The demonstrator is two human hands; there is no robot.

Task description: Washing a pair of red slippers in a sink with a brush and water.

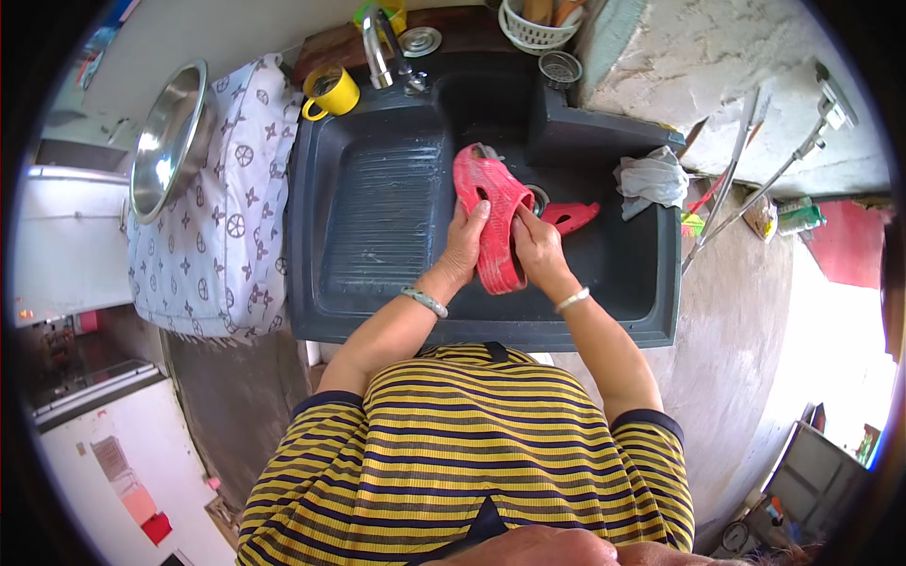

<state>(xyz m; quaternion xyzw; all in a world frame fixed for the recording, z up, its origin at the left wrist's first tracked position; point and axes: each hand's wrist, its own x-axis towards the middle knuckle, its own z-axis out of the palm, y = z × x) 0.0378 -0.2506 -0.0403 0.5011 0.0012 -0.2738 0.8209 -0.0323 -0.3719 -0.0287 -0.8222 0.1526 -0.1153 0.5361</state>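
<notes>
Over the basin of a dark sink, a red clog-style shoe is held between my two hands. My left hand grips its left side, the thumb lying on the outer surface. On the other side my right hand holds the shoe's edge, with some fingertips hidden at its opening. A second red shoe lies in the basin beyond my right hand, partly covered by it. The ribbed drainboard is to the left of my hands.
A chrome faucet and yellow mug stand at the sink's back. A crumpled cloth hangs over the right rim. A metal strainer sits near a white basket. At left, a steel bowl leans on a patterned cloth.
</notes>
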